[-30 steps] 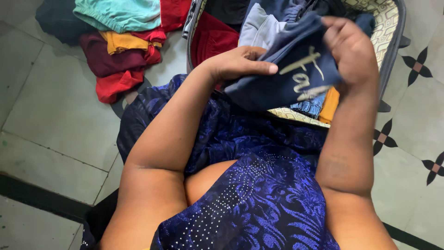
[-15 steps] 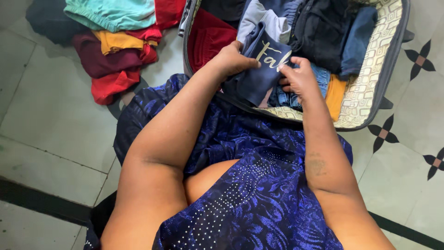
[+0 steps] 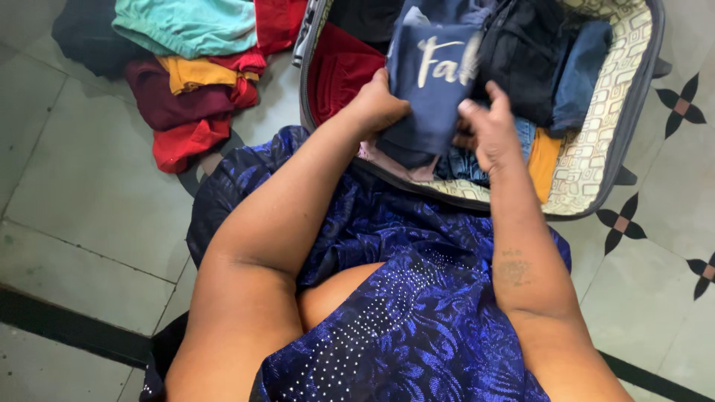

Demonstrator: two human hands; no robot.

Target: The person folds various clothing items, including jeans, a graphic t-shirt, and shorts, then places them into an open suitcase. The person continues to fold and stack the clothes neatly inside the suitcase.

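A heap of clothes (image 3: 190,67) lies on the floor at left; the left hand (image 3: 380,104) pinches the folded navy garment (image 3: 432,89) over the open suitcase (image 3: 633,112), the right hand (image 3: 491,130), fingers half-curled, steadying its edge to keep the fold.

1. A deep blue dress (image 3: 417,313) with a glossy leaf-like pattern is being worn.
2. Rows of tiny silver dots are being shown across its front.
3. Both arms are being left bare, with a faint mark on the right forearm (image 3: 514,272).
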